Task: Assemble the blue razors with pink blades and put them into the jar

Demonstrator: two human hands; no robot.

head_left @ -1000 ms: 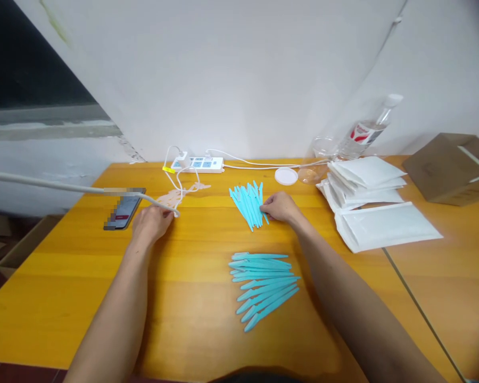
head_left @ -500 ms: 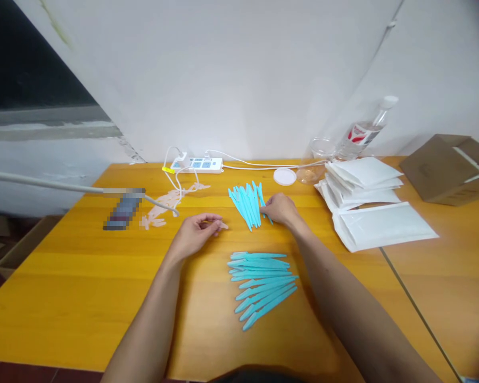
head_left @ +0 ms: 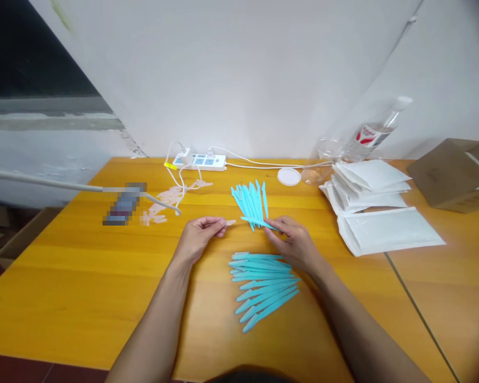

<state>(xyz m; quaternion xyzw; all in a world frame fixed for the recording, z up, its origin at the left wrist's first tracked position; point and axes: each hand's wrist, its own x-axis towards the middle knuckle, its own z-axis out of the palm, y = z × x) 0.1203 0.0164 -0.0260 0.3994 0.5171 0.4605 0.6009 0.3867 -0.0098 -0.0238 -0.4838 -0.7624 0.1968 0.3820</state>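
Note:
My left hand [head_left: 203, 234] pinches a small pale translucent piece [head_left: 230, 222], which points right. Between the fingers of my right hand [head_left: 295, 239] is a turquoise stick [head_left: 257, 222], its free end pointing left over the lower part of an upper bunch of turquoise sticks [head_left: 247, 202]. Nearer to me lies a second group of turquoise sticks [head_left: 263, 287], fanned out roughly sideways. More pale pieces [head_left: 170, 197] are scattered left of the upper bunch, partly under a white cable.
A power strip [head_left: 207, 162] stands by the wall, beside a round white lid [head_left: 289, 176] and a clear container [head_left: 315, 173]. White padded envelopes [head_left: 391, 231], a bottle [head_left: 369, 135] and a cardboard box [head_left: 455, 175] are at the right. A blurred-out object [head_left: 123, 205] lies left.
My right hand has lifted a turquoise stick off the table and turned it sideways, moving slightly toward me. The pale piece in my left hand now points more level. The view has shifted slightly.

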